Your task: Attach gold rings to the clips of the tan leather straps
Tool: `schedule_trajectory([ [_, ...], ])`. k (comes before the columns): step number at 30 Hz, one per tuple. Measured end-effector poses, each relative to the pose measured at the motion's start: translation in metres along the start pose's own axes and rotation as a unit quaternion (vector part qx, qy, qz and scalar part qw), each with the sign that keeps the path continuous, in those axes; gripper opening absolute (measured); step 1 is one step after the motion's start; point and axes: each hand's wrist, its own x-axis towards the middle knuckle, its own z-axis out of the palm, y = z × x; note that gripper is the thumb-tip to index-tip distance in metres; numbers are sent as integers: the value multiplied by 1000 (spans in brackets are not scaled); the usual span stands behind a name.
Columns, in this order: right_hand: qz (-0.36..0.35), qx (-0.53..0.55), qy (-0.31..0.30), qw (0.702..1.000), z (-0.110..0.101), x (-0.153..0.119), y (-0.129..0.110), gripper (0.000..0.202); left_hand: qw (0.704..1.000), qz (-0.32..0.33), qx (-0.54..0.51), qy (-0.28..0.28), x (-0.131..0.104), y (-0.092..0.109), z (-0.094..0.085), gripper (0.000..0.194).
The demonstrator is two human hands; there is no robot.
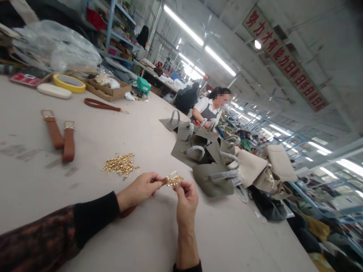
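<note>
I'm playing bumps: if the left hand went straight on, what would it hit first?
Probably the right hand, facing the left hand; the small gold pile may come first if it's low enough.

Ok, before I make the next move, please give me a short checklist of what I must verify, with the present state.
1. Left hand grips the brown strap: ok.
2. Gold rectangular ring is visible, not covered by the fingers: ok.
3. Right hand has a small gold piece between its fingertips: cannot tell, too small to see.
4. All small gold pieces are in one pile: not ok; there is a large pile and a smaller one by the right hand.
5. Olive bag parts are clear of both hands: ok.
</note>
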Motion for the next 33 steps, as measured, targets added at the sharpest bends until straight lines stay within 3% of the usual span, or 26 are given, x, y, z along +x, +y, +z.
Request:
schedule_trajectory([
  [3,-50,-1,-18,999,10,-4,-7,14,999,18,-24,14,0,-1,3,49],
  [9,-152,-123,-76,978,21,-9,-9,5,998,24,-50,18,-1,-10,4,46],
  [20,-224,-172,-90,955,18,-8,-11,11,997,36,-65,3,-3,-14,6,43],
  [28,-146,-173,-42,973,24,-12,-9,8,997,68,-39,18,-10,-7,4,36],
  [30,-92,-110,-25,989,27,-13,-7,9,997,68,-34,24,-10,-6,5,35],
  [33,4,31,18,999,32,-10,-1,27,997,59,-52,3,-6,-5,5,38],
])
